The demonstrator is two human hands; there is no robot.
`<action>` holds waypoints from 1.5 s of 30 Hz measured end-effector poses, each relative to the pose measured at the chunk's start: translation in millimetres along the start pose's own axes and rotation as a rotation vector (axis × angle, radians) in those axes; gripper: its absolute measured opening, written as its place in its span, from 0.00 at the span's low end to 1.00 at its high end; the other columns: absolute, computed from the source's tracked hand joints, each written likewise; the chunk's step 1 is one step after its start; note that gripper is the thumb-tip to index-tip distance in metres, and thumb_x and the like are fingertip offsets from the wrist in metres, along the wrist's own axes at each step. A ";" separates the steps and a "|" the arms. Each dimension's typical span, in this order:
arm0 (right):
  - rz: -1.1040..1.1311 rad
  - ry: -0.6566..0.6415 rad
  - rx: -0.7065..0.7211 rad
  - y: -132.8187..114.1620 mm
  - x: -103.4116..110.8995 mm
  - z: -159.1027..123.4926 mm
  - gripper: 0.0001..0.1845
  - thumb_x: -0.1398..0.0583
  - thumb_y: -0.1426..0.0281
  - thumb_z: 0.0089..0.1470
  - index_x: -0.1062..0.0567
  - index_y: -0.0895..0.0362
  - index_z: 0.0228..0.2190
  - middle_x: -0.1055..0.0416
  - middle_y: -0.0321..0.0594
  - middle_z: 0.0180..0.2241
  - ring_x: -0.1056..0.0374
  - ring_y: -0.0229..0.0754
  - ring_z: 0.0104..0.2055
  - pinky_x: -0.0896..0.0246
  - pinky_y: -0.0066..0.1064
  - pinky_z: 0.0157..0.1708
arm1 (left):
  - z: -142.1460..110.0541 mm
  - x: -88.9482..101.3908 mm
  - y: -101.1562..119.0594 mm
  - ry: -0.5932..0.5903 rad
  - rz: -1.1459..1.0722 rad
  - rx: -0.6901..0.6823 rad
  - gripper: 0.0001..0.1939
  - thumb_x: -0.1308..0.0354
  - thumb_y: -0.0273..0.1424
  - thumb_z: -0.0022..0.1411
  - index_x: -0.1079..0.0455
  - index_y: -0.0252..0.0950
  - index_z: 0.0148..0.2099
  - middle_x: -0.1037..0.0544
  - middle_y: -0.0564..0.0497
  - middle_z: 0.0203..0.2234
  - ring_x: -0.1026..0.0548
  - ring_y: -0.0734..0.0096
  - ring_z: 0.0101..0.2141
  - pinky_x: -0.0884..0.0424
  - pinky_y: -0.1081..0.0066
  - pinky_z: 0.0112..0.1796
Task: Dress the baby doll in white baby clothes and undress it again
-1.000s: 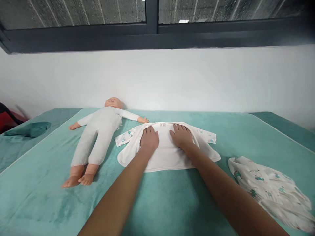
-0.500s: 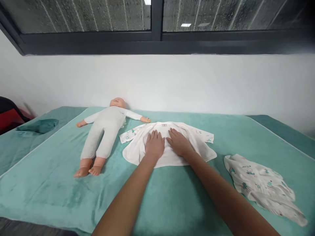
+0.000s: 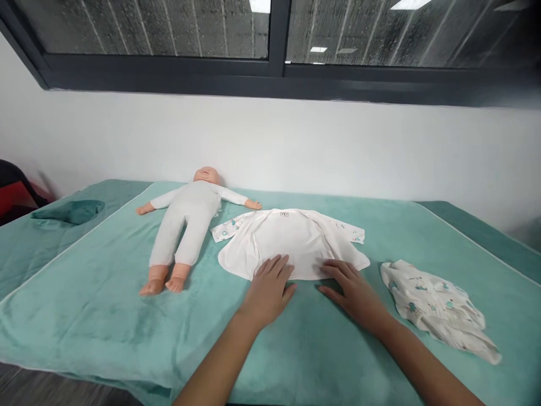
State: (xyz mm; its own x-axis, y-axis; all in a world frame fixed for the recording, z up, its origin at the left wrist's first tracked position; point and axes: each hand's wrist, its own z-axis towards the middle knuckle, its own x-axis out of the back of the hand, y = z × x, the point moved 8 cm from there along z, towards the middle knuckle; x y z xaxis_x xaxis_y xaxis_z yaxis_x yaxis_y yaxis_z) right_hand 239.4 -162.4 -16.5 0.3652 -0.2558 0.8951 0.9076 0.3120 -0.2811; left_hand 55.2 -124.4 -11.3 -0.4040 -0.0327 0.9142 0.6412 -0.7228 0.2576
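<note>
A white baby shirt (image 3: 291, 239) lies spread open on the green bed cover, its inside facing up and its printed sleeves stretched out to both sides. My left hand (image 3: 270, 287) rests at the shirt's lower edge, left of its middle, fingers stretched out. My right hand (image 3: 349, 287) is at the lower edge further right, fingers extended and apart, with the fingertips over the hem. Neither hand grips anything. To the left, a baby doll (image 3: 188, 217) in a white bodysuit lies on its back with arms spread, one hand close to the shirt's left sleeve.
A crumpled white printed baby garment (image 3: 437, 307) lies at the right on the green cover (image 3: 105, 321). A dark green folded cloth (image 3: 70, 212) and a red and black item (image 3: 17, 194) are at the far left. Behind are a white wall (image 3: 296, 146) and a dark-framed window (image 3: 169, 72).
Both hands have slid toward me from the shirt's middle to its lower edge, and they are further apart. The camera view has shifted slightly. The doll and shirt stay in place.
</note>
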 end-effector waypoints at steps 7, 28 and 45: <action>-0.122 -0.046 0.058 -0.7 2.4 7.2 0.14 0.51 0.66 0.66 0.26 0.53 0.37 0.27 0.44 0.40 0.32 0.49 0.43 0.37 0.44 0.44 | -0.7 5.1 6.2 0.000 0.142 0.010 0.15 0.52 0.21 0.65 0.31 0.37 0.50 0.25 0.46 0.48 0.29 0.60 0.48 0.31 0.58 0.46; 0.009 0.356 -0.856 210.7 28.5 47.7 0.20 0.46 0.61 0.56 0.30 0.57 0.47 0.26 0.49 0.41 0.31 0.50 0.42 0.38 0.39 0.43 | 2.8 12.2 7.4 0.098 0.085 0.117 0.15 0.56 0.34 0.71 0.36 0.37 0.32 0.28 0.47 0.33 0.31 0.63 0.36 0.34 0.61 0.37; -0.024 0.141 -0.407 160.7 7.0 74.4 0.24 0.50 0.58 0.61 0.26 0.56 0.50 0.29 0.46 0.54 0.36 0.52 0.57 0.44 0.43 0.57 | 0.6 9.3 7.1 0.217 0.086 0.083 0.13 0.54 0.31 0.70 0.37 0.37 0.31 0.29 0.50 0.28 0.31 0.66 0.31 0.35 0.64 0.34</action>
State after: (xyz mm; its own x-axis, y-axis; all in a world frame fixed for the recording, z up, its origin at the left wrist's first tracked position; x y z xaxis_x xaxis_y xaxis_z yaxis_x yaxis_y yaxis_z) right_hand 372.4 -46.0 -29.7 0.3419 -0.3896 0.8552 0.9137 -0.0748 -0.3994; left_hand 56.3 -129.4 -0.8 -0.4709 -0.2457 0.8473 0.7269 -0.6522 0.2149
